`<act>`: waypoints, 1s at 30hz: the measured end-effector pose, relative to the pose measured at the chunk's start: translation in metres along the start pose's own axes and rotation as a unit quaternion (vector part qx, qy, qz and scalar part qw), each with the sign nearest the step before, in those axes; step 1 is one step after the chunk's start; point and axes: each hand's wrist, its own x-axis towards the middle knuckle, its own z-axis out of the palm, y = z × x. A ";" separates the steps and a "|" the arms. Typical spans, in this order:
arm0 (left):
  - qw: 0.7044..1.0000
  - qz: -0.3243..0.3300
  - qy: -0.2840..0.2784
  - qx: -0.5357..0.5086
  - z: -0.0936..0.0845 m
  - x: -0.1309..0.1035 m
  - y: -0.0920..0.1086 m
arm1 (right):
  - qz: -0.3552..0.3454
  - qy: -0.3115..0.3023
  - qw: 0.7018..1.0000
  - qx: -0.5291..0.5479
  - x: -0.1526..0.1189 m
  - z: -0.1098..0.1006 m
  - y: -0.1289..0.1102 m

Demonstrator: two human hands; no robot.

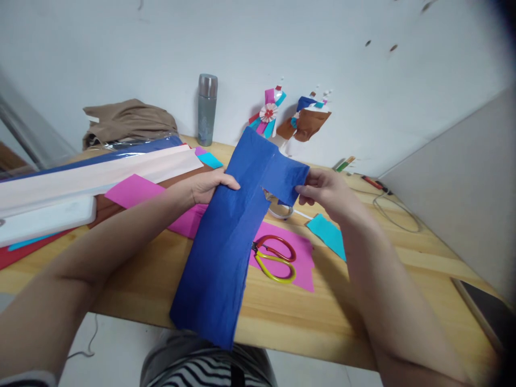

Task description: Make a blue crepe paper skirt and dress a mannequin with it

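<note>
A long sheet of dark blue crepe paper [226,242] is held up over the table's front edge. My left hand [213,185] grips its left side, thumb on top and the other fingers hidden behind. Between the thumb and fingers of my right hand [322,188] is the corner of a flap of the same blue paper, partly cut from the sheet and still joined at the upper part. Scissors [278,258] with one red and one yellow handle lie below, on pink paper [304,263]; the blue sheet hides their blades.
A roll of tape [280,210] and a turquoise paper piece [326,234] lie near my right hand. Folded papers and a white flat box [48,220] sit left. A thermos [207,110] stands behind; a phone [479,309] lies right. Paper decorations [268,113] hang on the wall.
</note>
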 end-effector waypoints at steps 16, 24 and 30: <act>0.993 0.071 0.006 0.090 0.011 0.000 -0.007 | 0.108 -0.187 0.939 0.268 -0.023 0.075 -0.007; 0.982 0.121 0.024 0.145 0.014 0.000 -0.011 | 0.098 -0.158 0.921 0.341 -0.026 0.088 -0.004; 0.997 0.038 -0.021 0.060 0.014 0.001 -0.012 | 0.044 -0.111 0.934 0.336 -0.028 0.092 -0.006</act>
